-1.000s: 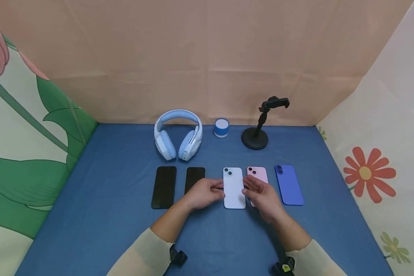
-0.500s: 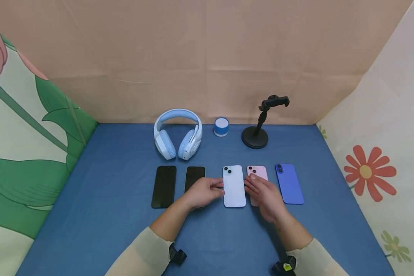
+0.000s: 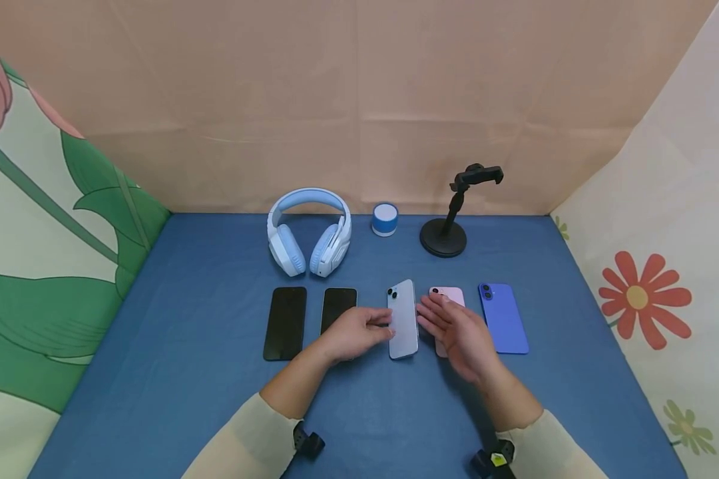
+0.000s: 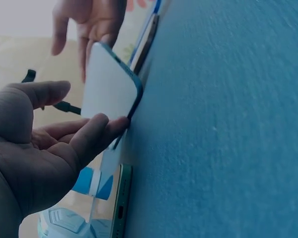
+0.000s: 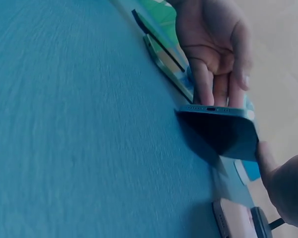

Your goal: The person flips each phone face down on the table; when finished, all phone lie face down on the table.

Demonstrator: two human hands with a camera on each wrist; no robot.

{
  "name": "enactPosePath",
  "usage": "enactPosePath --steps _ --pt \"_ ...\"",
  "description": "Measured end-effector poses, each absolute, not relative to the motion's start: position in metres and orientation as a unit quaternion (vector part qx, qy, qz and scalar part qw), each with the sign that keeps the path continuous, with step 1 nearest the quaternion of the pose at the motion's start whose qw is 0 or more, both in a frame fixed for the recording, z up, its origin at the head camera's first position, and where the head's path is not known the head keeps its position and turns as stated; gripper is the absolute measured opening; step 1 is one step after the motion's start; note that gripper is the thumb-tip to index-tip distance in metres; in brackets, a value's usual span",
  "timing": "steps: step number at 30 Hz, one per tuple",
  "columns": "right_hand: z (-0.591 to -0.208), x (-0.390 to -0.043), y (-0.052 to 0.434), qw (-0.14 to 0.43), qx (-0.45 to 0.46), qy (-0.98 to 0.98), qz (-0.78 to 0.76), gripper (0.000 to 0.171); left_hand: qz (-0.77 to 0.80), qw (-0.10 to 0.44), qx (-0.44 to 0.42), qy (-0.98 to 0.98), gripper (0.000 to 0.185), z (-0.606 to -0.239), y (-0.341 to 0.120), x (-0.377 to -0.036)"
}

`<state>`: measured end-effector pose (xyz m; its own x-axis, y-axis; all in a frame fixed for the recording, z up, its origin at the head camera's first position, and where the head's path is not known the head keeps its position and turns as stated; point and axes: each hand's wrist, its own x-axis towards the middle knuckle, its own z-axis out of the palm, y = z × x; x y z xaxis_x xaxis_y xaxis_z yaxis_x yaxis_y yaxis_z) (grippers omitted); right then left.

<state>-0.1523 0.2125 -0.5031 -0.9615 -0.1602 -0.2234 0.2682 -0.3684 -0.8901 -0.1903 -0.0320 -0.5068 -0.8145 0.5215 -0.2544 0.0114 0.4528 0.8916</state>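
A white phone [image 3: 403,319], camera side up, is tilted between my hands with its right edge raised off the blue cloth. My left hand [image 3: 356,334] has its fingertips at the phone's low left edge, thumb held apart. At the raised right edge, the fingertips of my right hand [image 3: 464,339] touch the side, and that thumb also stands away. The dark screen side [image 5: 223,131] of the phone shows from below in the right wrist view. Under my right hand lies a pink phone [image 3: 452,296], partly covered. A smaller black-screened phone [image 3: 337,304] is partly hidden by my left hand.
Another black-screened phone [image 3: 284,324] lies at the left, a blue-violet phone [image 3: 504,319] at the right. Behind the row stand light blue headphones [image 3: 309,233], a blue and white round container [image 3: 385,219] and a black phone stand [image 3: 445,236].
The white phone lay flat before; its right edge has now come up and it leans toward the left. My right hand has shifted slightly left and up with it; the left hand barely moved.
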Motion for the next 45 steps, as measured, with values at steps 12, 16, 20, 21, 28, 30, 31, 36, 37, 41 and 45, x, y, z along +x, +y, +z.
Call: enactPosePath --steps 12,16,20,21,28,30,31,36,37,41,45 --pt "-0.502 -0.156 0.191 0.157 0.02 0.506 -0.848 0.059 0.544 0.264 0.136 0.784 0.056 -0.502 -0.03 -0.187" --pt "-0.506 -0.156 0.188 0.178 0.007 0.516 -0.838 0.059 0.576 0.266 0.11 0.765 0.054 -0.503 -0.03 -0.187" --pt "-0.512 -0.155 0.186 0.186 0.007 0.54 -0.821 0.059 0.587 0.263 0.093 0.76 0.051 -0.503 -0.031 -0.186" --pt "-0.514 -0.155 0.186 0.186 0.008 0.547 -0.816 0.059 0.587 0.262 0.09 0.76 0.05 -0.503 -0.031 -0.186" --pt "-0.527 -0.157 0.186 0.178 0.001 0.638 -0.749 0.063 0.59 0.254 0.087 0.761 0.049 -0.501 -0.034 -0.185" --pt "-0.529 -0.157 0.186 0.179 0.001 0.656 -0.733 0.063 0.589 0.251 0.09 0.763 0.048 -0.501 -0.036 -0.184" --pt "-0.529 -0.157 0.186 0.181 0.001 0.658 -0.731 0.064 0.588 0.249 0.09 0.764 0.048 -0.502 -0.037 -0.184" --pt "-0.527 -0.157 0.185 0.189 0.001 0.66 -0.727 0.065 0.591 0.246 0.087 0.763 0.048 -0.503 -0.041 -0.184" --pt "-0.527 -0.157 0.185 0.19 0.003 0.66 -0.727 0.065 0.592 0.247 0.085 0.762 0.048 -0.504 -0.042 -0.184" --pt "-0.525 -0.157 0.184 0.191 0.009 0.663 -0.724 0.066 0.586 0.251 0.078 0.767 0.05 -0.505 -0.046 -0.185" --pt "-0.524 -0.157 0.185 0.189 0.005 0.673 -0.715 0.065 0.571 0.248 0.089 0.777 0.05 -0.507 -0.049 -0.186"
